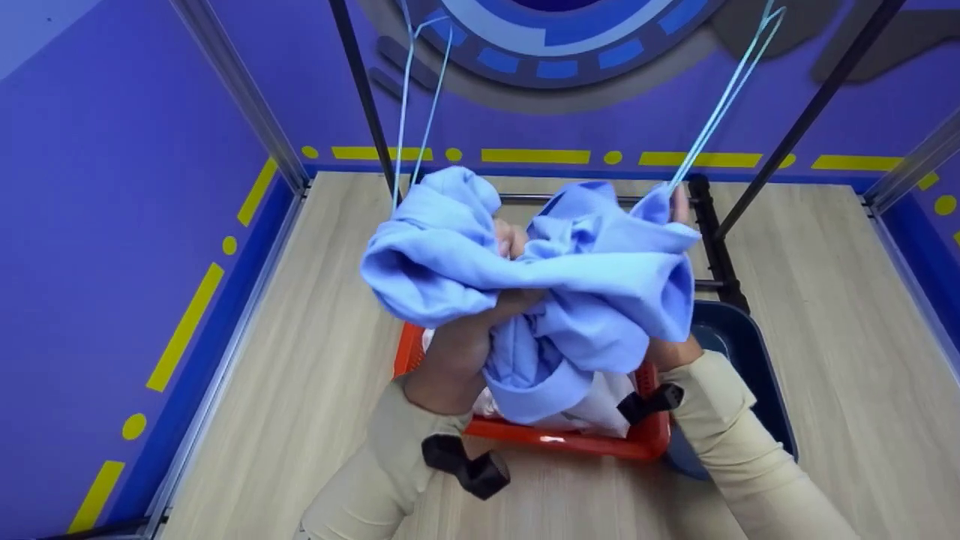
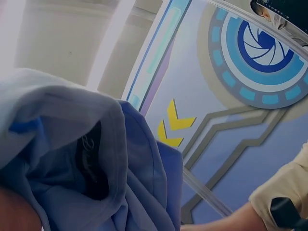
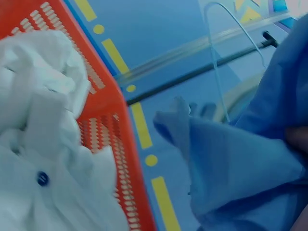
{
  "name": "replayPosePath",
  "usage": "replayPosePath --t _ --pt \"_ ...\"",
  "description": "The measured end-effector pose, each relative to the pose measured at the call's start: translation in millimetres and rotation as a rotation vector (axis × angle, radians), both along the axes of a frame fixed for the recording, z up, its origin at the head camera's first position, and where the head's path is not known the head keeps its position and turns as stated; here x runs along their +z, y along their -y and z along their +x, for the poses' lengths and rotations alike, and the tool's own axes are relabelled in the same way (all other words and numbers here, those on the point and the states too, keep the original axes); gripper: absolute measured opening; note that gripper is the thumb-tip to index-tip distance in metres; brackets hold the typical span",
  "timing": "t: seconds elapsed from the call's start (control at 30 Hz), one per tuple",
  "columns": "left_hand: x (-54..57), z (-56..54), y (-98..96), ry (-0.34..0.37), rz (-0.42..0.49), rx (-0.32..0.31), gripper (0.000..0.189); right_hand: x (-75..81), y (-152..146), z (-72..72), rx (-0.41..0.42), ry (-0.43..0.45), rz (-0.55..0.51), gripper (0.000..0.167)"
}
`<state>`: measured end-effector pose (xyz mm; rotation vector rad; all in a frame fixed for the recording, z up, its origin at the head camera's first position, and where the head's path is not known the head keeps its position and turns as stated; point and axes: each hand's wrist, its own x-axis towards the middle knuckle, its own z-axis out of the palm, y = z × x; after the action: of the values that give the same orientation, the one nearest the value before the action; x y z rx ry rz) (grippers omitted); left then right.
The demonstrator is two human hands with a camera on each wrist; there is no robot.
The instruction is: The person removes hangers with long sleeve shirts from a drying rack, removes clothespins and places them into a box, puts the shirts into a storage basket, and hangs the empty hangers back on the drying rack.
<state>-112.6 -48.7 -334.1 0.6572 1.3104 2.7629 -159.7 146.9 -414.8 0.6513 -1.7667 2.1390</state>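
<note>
A bunched light blue shirt [image 1: 592, 300] is held up in front of me between both hands. My left hand [image 1: 511, 238] grips its middle, with folds of cloth covering much of the palm. At the shirt's right side my right hand [image 1: 680, 205] holds it from behind; fingertips show past the edge and the rest is hidden by fabric. In the left wrist view a dark label [image 2: 92, 161] with light script shows inside a fold. The right wrist view has a blue flap of the shirt [image 3: 240, 168] spread toward the camera.
Under the shirt stands a red basket [image 1: 562, 439] with white clothes [image 3: 43, 144] in it, one showing a dark button. A dark blue tub [image 1: 750, 360] is to its right. Thin wire hangers [image 1: 724, 105] hang at both sides, before a black-poled rack [image 1: 810, 112].
</note>
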Motion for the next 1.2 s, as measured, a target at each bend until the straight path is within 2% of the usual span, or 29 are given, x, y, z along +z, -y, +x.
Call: replayPosePath --t 0.03,0.07,0.1,0.17,0.27,0.33,0.37,0.43,0.5,0.57,0.67,0.77,0.9,1.0,1.07,1.13,1.2 --pt "-1.9 -0.3 1.7 0.000 0.000 -0.003 0.026 2.5 -3.1 -1.0 -0.107 -0.009 -0.004 0.097" --pt "-4.3 -0.9 3.5 -0.002 0.003 -0.010 0.025 6.0 -4.3 -1.4 -0.174 -0.019 0.023 0.084" --pt "-6.1 -1.0 5.7 0.002 0.008 -0.016 0.024 8.7 -5.5 -0.2 -0.218 -0.045 0.055 0.075" --pt "-7.4 -1.0 10.2 0.022 0.007 -0.016 0.022 14.4 -6.6 1.8 -0.266 -0.077 0.055 0.066" --pt "-9.7 -1.3 16.2 0.054 0.005 -0.027 0.020 21.9 -6.0 8.6 -0.368 -0.090 0.092 0.065" --pt "-11.8 -1.7 20.2 0.076 -0.008 -0.030 0.019 20.1 -8.0 11.4 -0.363 -0.074 0.058 0.072" --pt "-13.5 -2.0 22.1 0.086 -0.017 -0.022 0.019 21.1 -7.5 14.6 -0.377 -0.042 0.040 0.072" --pt "-17.7 -2.3 26.8 0.108 -0.036 -0.021 0.019 13.9 -11.2 16.1 -0.427 0.025 0.017 0.070" --pt "-22.7 -2.5 32.3 0.160 -0.068 -0.026 0.019 5.9 -14.8 18.1 -0.460 0.102 -0.008 0.065" --pt "-27.2 -2.9 38.3 0.221 -0.111 -0.041 0.018 -3.6 -18.8 21.5 -0.466 0.182 -0.033 0.062" --pt "-34.1 -5.0 47.6 0.293 -0.190 -0.078 0.015 -13.3 -21.1 31.1 -0.466 0.263 0.028 0.065" --pt "-40.3 -7.7 55.4 0.352 -0.268 -0.110 0.017 -18.0 -18.9 42.1 -0.469 0.342 0.105 0.061" --pt "-48.2 -10.4 63.6 0.433 -0.349 -0.156 0.026 -21.8 -12.0 54.4 -0.437 0.441 0.110 0.052" --pt "-55.9 -13.3 69.4 0.476 -0.404 -0.190 0.031 -27.2 -9.5 61.2 -0.417 0.490 0.195 0.053" --pt "-62.2 -15.0 73.9 0.505 -0.444 -0.205 0.038 -32.1 -9.6 64.3 -0.404 0.509 0.310 0.054" --pt "-68.8 -16.4 78.6 0.530 -0.482 -0.221 0.048 -36.7 -10.2 67.0 -0.354 0.547 0.408 0.057" --pt "-75.6 -17.8 82.4 0.535 -0.519 -0.217 0.059 -40.2 -11.0 69.1 -0.286 0.592 0.463 0.058"
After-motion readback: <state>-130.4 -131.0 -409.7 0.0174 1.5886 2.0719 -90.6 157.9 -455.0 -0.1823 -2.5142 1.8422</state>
